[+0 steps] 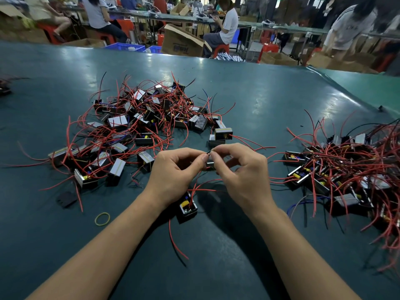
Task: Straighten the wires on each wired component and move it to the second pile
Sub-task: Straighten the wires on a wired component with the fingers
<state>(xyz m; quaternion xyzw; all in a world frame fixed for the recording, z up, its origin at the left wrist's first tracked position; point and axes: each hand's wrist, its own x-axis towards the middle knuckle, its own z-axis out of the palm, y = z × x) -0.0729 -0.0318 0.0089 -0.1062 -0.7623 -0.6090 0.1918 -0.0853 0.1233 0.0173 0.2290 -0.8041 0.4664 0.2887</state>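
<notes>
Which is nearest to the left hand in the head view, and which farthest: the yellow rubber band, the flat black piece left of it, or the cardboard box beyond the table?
From the left hand:
1. Yellow rubber band, on the table below and to the left of the hand.
2. Flat black piece, farther left on the table.
3. Cardboard box, beyond the table's far edge.

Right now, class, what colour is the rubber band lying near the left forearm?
Yellow. The rubber band shows best in the head view, on the green table.

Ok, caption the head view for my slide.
Both hands pinch a thin black wire between two piles of red-wired parts on a green table.
</notes>
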